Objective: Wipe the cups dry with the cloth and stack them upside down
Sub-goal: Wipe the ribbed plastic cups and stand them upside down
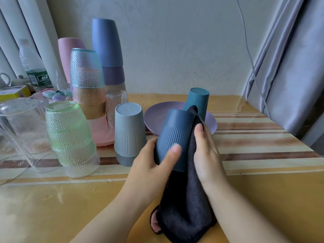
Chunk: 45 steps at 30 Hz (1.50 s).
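Currently a dark blue ribbed cup (175,137) is held base-up, tilted slightly, above the yellow table (70,199). It is gripped near its rim by the left hand (154,165), thumb curled across the front wall and the other fingers wrapped behind. A dark cloth (184,204) is pressed against the cup's right side by the right hand (206,151); its fingers are curved round the cloth, with the thumb tip on top. The lower cloth hangs down onto the table, and a pink underside is visible at its edge.

Step judged in hand: drying the outer wall. Whether the interior has been wiped cannot be told.

Notes for doing it well:
- The cup should be rotated by the left hand while the cloth is kept still, so the whole ribbed band is covered.
- Extra pressure is probably needed along the ribs, where water would likely be trapped.
- The recessed base and the rim should be wiped too.

Placement, as judged: a grey cup stack (129,132) of matching ribbed shape stands just left, upside down, and would accept this cup. A teal cup (198,102) stands inverted on a purple plate (157,120) behind, probably not yet dried. Tall stacks of textured glasses (87,81) stand close by at left, so the cup should be lowered straight down.
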{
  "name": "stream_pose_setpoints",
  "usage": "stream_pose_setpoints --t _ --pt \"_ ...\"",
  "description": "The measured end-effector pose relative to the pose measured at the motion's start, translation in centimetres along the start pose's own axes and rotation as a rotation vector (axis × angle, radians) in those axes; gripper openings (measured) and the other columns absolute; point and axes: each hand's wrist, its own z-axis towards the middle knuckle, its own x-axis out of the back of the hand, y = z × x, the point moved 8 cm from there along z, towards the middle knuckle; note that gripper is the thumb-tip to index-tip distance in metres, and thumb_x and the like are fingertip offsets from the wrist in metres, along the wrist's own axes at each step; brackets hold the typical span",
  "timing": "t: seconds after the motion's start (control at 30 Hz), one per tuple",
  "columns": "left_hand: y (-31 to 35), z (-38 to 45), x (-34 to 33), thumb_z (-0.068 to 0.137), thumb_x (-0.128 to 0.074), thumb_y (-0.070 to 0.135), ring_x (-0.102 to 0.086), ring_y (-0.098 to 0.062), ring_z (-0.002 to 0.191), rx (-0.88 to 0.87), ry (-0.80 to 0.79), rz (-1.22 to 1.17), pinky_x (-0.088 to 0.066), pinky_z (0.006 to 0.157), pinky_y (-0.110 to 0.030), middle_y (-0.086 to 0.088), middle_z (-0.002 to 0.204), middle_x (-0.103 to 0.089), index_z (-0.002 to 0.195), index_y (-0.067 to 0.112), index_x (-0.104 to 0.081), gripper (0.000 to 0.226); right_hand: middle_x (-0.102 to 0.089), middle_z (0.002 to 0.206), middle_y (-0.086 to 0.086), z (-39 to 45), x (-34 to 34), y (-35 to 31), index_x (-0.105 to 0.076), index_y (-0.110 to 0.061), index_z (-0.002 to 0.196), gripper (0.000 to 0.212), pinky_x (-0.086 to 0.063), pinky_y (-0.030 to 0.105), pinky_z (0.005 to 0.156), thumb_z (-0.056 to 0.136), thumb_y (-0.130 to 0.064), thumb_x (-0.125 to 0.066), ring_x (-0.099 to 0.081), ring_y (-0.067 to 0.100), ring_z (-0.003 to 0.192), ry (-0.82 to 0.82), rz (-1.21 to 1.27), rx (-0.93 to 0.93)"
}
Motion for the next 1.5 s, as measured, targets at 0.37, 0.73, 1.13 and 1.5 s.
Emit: stream_pose_setpoints --t 0.37,0.73,1.13,1.5 --pt "-0.2 -0.4 -1.4 0.082 -0.065 0.053 -0.066 0.007 0.089 0.115 -0.306 -0.258 -0.047 0.07 -0.006 0.022 0.096 -0.072 0.105 0.032 -0.06 0.032 -0.063 0.114 -0.003 0.3 1.6 0.8 -0.061 -0.017 0.115 0.034 -0.046 0.009 0.082 0.097 -0.036 -0.039 -0.056 0.008 0.109 0.08 0.179 -0.229" --pt "-1.0 1.2 1.2 0.068 -0.068 0.061 -0.066 -0.006 0.096 0.047 -0.06 -0.256 -0.051 0.082 -0.02 0.002 0.108 -0.066 0.11 0.029 -0.06 0.054 -0.061 0.123 -0.008 -0.6 -0.8 1.4 -0.063 -0.028 0.108 0.037 -0.036 0.032 0.109 0.093 -0.05 -0.037 -0.052 0.007 0.12 -0.075 0.126 -0.181" --pt "-0.9 0.8 0.6 0.068 -0.064 0.075 -0.061 0.003 0.097 -0.042 -0.044 0.185 -0.047 0.077 -0.014 0.015 0.104 -0.067 0.112 0.036 -0.057 0.06 -0.049 0.115 -0.032 -0.2 -0.6 0.5 -0.049 -0.035 0.118 0.026 -0.029 -0.009 0.084 0.1 -0.024 -0.034 -0.044 -0.026 0.103 -0.027 0.002 -0.023" --pt "-1.5 0.5 -0.5 0.067 -0.062 0.056 -0.067 -0.018 0.105 0.177 -0.36 -0.339 -0.052 0.095 -0.03 -0.002 0.105 -0.074 0.094 0.032 -0.077 0.039 -0.064 0.099 -0.005 -0.2 0.7 1.3 -0.061 -0.015 0.108 0.03 -0.044 0.002 0.06 0.096 -0.035 -0.042 -0.059 0.007 0.09 0.01 0.146 -0.367"
